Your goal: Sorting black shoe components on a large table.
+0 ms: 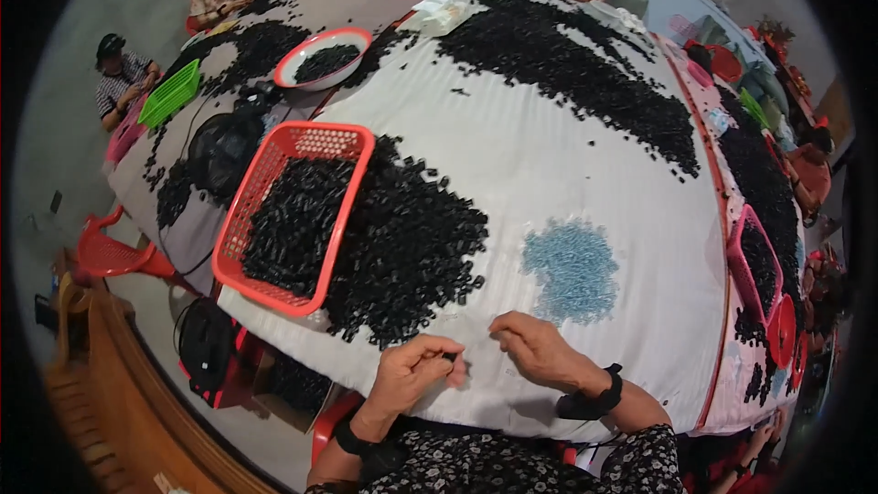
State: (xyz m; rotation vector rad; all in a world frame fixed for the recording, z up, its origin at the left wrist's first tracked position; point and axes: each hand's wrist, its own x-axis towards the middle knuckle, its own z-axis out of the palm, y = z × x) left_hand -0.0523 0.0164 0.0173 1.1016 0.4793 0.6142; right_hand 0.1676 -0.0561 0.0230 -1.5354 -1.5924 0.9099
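Note:
My left hand [413,373] is closed in a pinch on a small black plastic piece [449,357] near the table's front edge. Just across from it, my right hand [538,346] has its thumb and fingers pressed together; whatever they hold is too small to make out. A loose pile of small black plastic pieces [412,238] lies on the white cloth beyond my left hand. Ahead of my right hand is a heap of tiny light-blue, glassy-looking pieces [574,273]. A red perforated basket [320,138] full of black pieces stands left of the pile, tilted in view.
A white cloth [512,165] covers the table. More black pieces [567,55] spread over its far part. A red-rimmed basin [357,40], a black fan [222,154] and a green basket [172,91] stand at the left. A pink basket [755,261] is at right. Several people sit around.

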